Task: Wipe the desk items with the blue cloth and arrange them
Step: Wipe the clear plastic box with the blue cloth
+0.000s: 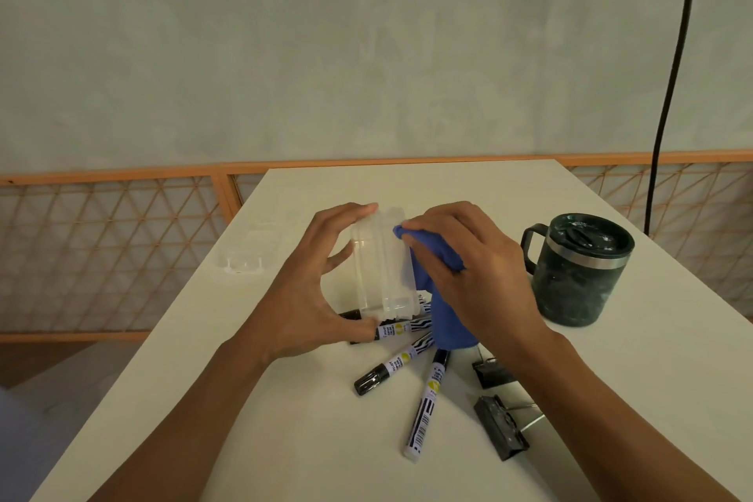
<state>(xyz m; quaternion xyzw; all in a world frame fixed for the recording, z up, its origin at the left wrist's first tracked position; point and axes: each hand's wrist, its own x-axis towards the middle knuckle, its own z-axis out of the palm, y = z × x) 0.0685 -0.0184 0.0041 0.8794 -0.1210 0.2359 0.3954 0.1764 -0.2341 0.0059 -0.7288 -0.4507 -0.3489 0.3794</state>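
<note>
My left hand (309,289) grips a clear plastic container (381,269), held above the white desk (285,420) with thumb below and fingers on top. My right hand (476,269) holds the blue cloth (442,310) bunched in its fingers and presses it against the container's right side. Several black-and-white markers (426,403) lie fanned out on the desk beneath the hands. Two black binder clips (499,426) lie to the markers' right. A dark green lidded mug (578,269) stands upright at the right.
A clear plastic tray or lid (248,253) lies near the desk's left edge. A black cable (668,94) hangs at the right behind the mug. An orange lattice railing (114,249) runs behind the desk.
</note>
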